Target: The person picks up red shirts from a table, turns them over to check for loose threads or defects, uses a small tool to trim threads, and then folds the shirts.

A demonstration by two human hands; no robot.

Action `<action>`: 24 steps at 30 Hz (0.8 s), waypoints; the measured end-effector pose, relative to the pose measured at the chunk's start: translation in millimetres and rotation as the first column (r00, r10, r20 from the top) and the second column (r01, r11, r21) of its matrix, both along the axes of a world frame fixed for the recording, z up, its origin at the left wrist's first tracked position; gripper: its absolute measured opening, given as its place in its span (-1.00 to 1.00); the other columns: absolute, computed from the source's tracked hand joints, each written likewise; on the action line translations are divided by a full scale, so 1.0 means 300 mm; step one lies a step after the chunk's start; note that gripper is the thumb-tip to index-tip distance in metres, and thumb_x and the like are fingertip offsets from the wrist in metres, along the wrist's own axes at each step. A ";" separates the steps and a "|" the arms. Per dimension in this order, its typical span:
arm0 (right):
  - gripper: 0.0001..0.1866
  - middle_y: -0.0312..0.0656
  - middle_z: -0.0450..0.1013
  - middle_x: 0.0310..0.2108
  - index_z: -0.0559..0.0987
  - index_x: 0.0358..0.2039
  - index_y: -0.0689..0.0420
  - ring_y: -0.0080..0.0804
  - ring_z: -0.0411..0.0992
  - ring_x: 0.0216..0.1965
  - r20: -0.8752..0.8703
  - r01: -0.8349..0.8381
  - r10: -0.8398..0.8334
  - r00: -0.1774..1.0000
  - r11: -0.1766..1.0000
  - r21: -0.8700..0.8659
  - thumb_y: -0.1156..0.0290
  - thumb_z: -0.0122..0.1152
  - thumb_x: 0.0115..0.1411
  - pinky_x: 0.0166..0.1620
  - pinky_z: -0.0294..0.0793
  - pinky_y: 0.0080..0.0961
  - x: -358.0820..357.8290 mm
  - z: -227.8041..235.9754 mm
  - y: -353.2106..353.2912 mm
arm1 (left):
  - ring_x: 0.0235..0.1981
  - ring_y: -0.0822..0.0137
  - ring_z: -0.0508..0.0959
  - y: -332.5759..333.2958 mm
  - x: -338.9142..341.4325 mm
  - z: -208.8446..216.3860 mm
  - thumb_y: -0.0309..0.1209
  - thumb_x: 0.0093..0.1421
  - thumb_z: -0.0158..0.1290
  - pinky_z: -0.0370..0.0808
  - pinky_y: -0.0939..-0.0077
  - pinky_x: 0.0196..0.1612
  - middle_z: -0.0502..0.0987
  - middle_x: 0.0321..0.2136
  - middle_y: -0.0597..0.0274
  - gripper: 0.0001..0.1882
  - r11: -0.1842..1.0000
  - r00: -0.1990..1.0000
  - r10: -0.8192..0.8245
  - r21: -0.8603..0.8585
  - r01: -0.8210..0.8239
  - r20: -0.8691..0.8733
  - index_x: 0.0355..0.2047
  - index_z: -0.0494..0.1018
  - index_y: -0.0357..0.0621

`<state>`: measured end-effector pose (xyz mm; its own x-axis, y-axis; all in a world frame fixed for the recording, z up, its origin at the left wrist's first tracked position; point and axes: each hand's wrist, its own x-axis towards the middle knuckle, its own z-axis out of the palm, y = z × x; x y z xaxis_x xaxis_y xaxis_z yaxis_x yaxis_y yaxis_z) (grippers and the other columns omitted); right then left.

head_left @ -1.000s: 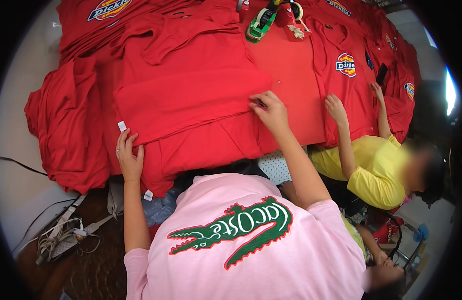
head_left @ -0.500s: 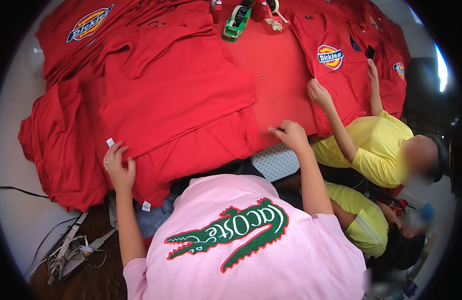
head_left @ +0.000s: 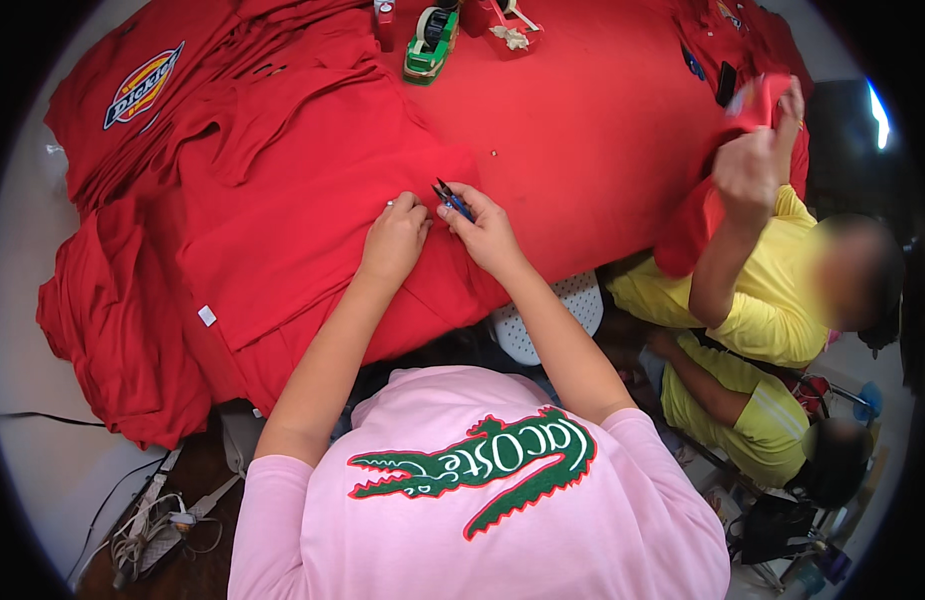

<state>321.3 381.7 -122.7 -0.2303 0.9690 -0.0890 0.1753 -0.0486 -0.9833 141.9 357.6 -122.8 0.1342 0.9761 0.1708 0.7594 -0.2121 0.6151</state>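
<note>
A red knit garment [head_left: 292, 230] lies spread in front of me, a small white label [head_left: 207, 316] at its near left edge. My left hand [head_left: 395, 240] is near its right side, fingers bent and closed on a pinch of the cloth. Close beside it, my right hand [head_left: 482, 232] grips a pair of thread snips [head_left: 452, 200] with blue handles. The dark blades point up and left, just to the right of my left fingertips. Whether a thread lies between the hands is too small to tell.
More red garments [head_left: 117, 290] are heaped at the left. Green [head_left: 429, 50] and red [head_left: 509, 30] tape dispensers stand at the back of the red tabletop [head_left: 582, 150]. A co-worker in yellow [head_left: 757, 290] lifts red cloth at the right. Cables [head_left: 152, 545] lie low left.
My left hand has moved right from the label edge and my right hand has moved left, so they meet at the garment's right side. The co-worker has raised a red garment off the table.
</note>
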 end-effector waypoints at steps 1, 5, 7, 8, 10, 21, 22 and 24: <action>-0.69 -0.09 0.56 -0.25 0.59 0.03 0.20 -0.36 0.53 -0.24 0.077 -0.008 0.007 0.997 1.000 0.013 0.41 0.33 0.30 -0.12 0.50 -0.42 0.002 -0.011 -0.014 | -0.20 -0.04 0.60 -0.003 -0.002 -0.008 -0.49 0.22 0.20 0.57 0.06 -0.11 0.53 -0.17 0.09 -0.89 1.000 1.000 -0.004 0.016 0.004 0.000 -0.28 0.55 -0.24; -0.70 -0.10 0.53 -0.36 0.57 -0.04 0.19 -0.36 0.48 -0.36 0.239 -0.048 0.015 0.971 0.990 0.133 0.33 0.36 0.29 -0.22 0.48 -0.40 0.036 -0.014 -0.060 | -0.26 -0.07 0.60 -0.005 -0.016 -0.024 -0.52 0.25 0.15 0.55 0.09 -0.15 0.56 -0.28 -0.02 -0.92 0.997 0.975 0.078 -0.016 -0.076 0.209 -0.30 0.51 -0.28; -0.69 -0.09 0.53 -0.39 0.59 -0.08 0.18 -0.31 0.48 -0.37 0.307 -0.086 0.049 0.951 0.990 0.108 0.27 0.36 0.29 -0.25 0.48 -0.36 0.046 0.004 -0.076 | -0.30 0.06 0.63 -0.005 -0.026 -0.021 -0.53 0.29 0.14 0.57 0.24 -0.18 0.55 -0.30 -0.02 -0.92 0.993 0.959 0.107 -0.084 -0.088 0.261 -0.29 0.50 -0.32; -0.68 -0.03 0.55 -0.36 0.60 -0.10 0.18 -0.17 0.52 -0.33 0.355 -0.111 0.082 0.931 0.992 0.062 0.23 0.36 0.28 -0.23 0.49 -0.29 0.048 0.019 -0.083 | -0.32 0.12 0.64 -0.006 -0.031 -0.017 -0.54 0.31 0.13 0.58 0.31 -0.19 0.55 -0.31 -0.02 -0.92 0.988 0.946 0.129 -0.115 -0.099 0.298 -0.29 0.50 -0.34; -0.65 0.04 0.57 -0.37 0.62 -0.14 0.17 0.00 0.57 -0.30 0.416 -0.125 0.118 0.902 0.992 -0.009 0.14 0.35 0.27 -0.22 0.51 -0.19 0.045 0.052 -0.090 | -0.34 0.18 0.64 -0.010 -0.040 -0.007 -0.54 0.34 0.09 0.57 0.34 -0.21 0.55 -0.29 -0.02 -0.92 0.987 0.932 0.120 -0.142 -0.075 0.341 -0.28 0.49 -0.34; -0.57 0.06 0.58 -0.45 0.65 -0.34 0.14 0.09 0.59 -0.33 0.699 -0.236 0.166 0.696 0.972 0.004 -0.03 0.30 0.25 -0.28 0.52 -0.02 -0.043 0.148 -0.032 | -0.17 -0.07 0.58 -0.023 -0.042 0.027 -0.50 0.36 0.03 0.52 0.14 -0.10 0.53 -0.23 -0.05 -0.91 0.987 0.949 0.106 -0.148 -0.064 0.298 -0.20 0.45 -0.27; -0.57 0.07 0.58 -0.45 0.65 -0.34 0.14 0.10 0.59 -0.33 0.695 -0.232 0.158 0.702 0.973 0.012 -0.04 0.29 0.26 -0.28 0.52 -0.02 -0.048 0.144 -0.028 | -0.15 -0.09 0.57 -0.023 -0.042 0.028 -0.49 0.37 0.02 0.51 0.14 -0.08 0.53 -0.23 -0.06 -0.90 0.986 0.944 0.109 -0.156 -0.063 0.310 -0.19 0.45 -0.28; -0.56 0.08 0.59 -0.44 0.66 -0.34 0.14 0.11 0.59 -0.33 0.694 -0.225 0.162 0.701 0.974 -0.001 -0.05 0.29 0.26 -0.27 0.53 -0.01 -0.053 0.132 -0.026 | -0.13 -0.10 0.56 -0.023 -0.039 0.028 -0.48 0.37 0.02 0.50 0.14 -0.06 0.52 -0.23 -0.06 -0.89 0.985 0.944 0.109 -0.162 -0.060 0.311 -0.18 0.45 -0.28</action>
<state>305.4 374.0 -83.0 -0.3191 0.9207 -0.2247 0.7993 0.1341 -0.5857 130.1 350.7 -114.4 0.0128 0.9989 0.0440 0.5301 -0.0441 0.8468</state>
